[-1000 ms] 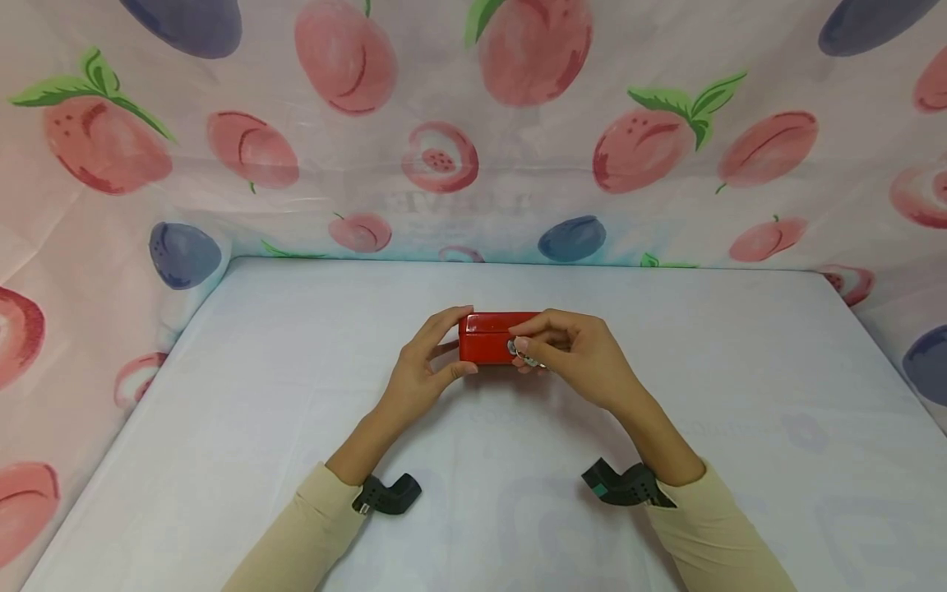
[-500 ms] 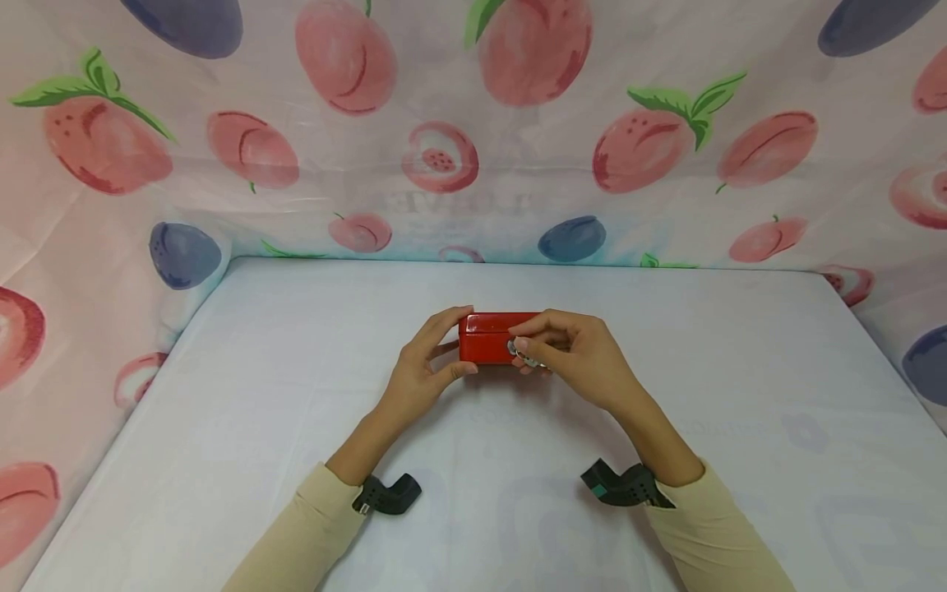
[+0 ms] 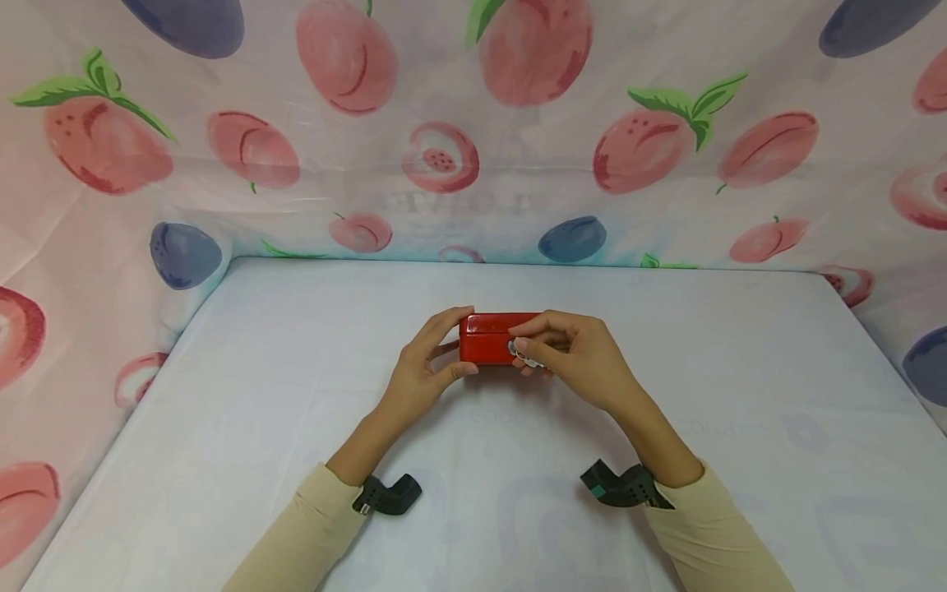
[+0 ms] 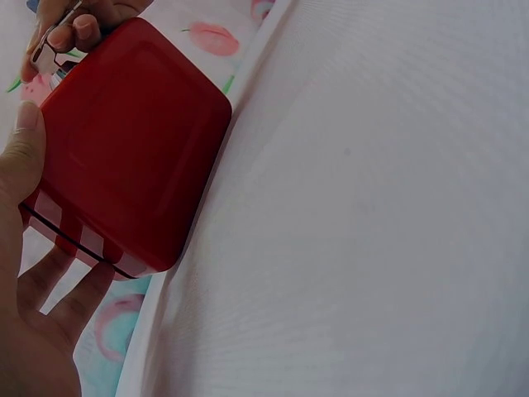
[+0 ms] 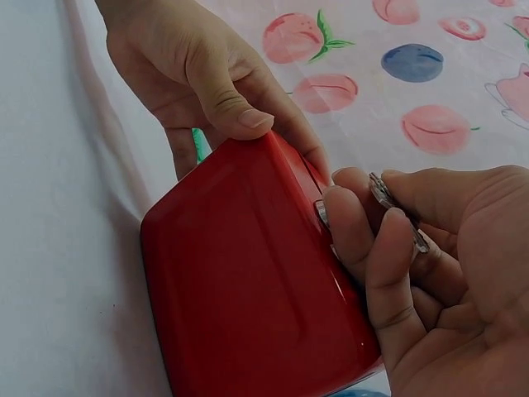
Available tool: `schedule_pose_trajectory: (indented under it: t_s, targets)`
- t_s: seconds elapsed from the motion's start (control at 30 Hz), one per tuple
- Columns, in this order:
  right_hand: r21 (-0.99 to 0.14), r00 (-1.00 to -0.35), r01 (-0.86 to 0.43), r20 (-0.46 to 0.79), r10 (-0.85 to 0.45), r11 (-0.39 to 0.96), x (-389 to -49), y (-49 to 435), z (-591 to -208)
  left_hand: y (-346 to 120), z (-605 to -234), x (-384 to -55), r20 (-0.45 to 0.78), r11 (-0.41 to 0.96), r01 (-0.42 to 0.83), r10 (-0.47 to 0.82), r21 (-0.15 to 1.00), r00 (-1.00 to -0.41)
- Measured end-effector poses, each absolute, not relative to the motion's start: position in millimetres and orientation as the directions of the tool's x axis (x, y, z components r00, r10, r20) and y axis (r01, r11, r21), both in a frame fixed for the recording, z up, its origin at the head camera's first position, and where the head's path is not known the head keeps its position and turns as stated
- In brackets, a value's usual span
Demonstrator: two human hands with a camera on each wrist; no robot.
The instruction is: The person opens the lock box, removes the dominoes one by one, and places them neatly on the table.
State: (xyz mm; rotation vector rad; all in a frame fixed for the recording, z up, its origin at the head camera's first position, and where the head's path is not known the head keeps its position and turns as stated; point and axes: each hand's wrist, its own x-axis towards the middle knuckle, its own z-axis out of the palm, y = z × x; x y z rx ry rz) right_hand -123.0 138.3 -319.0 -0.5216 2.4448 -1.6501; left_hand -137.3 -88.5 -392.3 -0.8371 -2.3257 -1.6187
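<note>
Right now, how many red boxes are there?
1: a red box, its left end gripped by the left hand; the right hand partly hides its other end.

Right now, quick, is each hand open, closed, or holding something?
Left hand: closed, holding the red box by one end.
Right hand: closed, pinching what looks like a key beside the box.

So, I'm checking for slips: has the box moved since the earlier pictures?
No: in the head view, the box shows no visible shift relative to the table's back edge.
</note>
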Motion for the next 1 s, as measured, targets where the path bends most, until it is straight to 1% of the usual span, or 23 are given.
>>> schedule_pose_trajectory:
  t_s: [0.13, 0.37, 0.63, 0.7, 0.93, 1.0]
  targets:
    - [-0.914, -0.932, -0.195, 0.060, -0.357, 0.356, -117.1, 135.0, -306.5, -88.7, -391.7, -137.3, 0.454, 0.245, 0.545, 0.344, 0.802, -0.822]
    - [-0.912, -0.933, -0.198, 0.063, -0.355, 0.358, -126.0, 140.2, -324.6, -88.5, -390.0, -136.5, 0.456, 0.241, 0.548, 0.347, 0.801, -0.820]
    - [-0.920, -0.932, -0.188, 0.057, -0.358, 0.343, -126.4, 140.0, -324.4, -83.9, -362.3, -120.7, 0.471, 0.226, 0.555, 0.336, 0.800, -0.816]
    - [-0.922, -0.932, -0.186, 0.056, -0.358, 0.341, -126.3, 139.8, -324.1, -84.3, -362.9, -121.0, 0.467, 0.230, 0.553, 0.337, 0.801, -0.817]
    - [-0.919, -0.933, -0.186, 0.055, -0.356, 0.346, -125.2, 139.5, -322.8, -87.7, -388.5, -135.2, 0.447, 0.255, 0.541, 0.345, 0.801, -0.825]
    - [-0.920, -0.933, -0.186, 0.055, -0.355, 0.346, -124.8, 139.4, -322.4, -88.3, -389.7, -135.8, 0.446, 0.258, 0.540, 0.344, 0.801, -0.826]
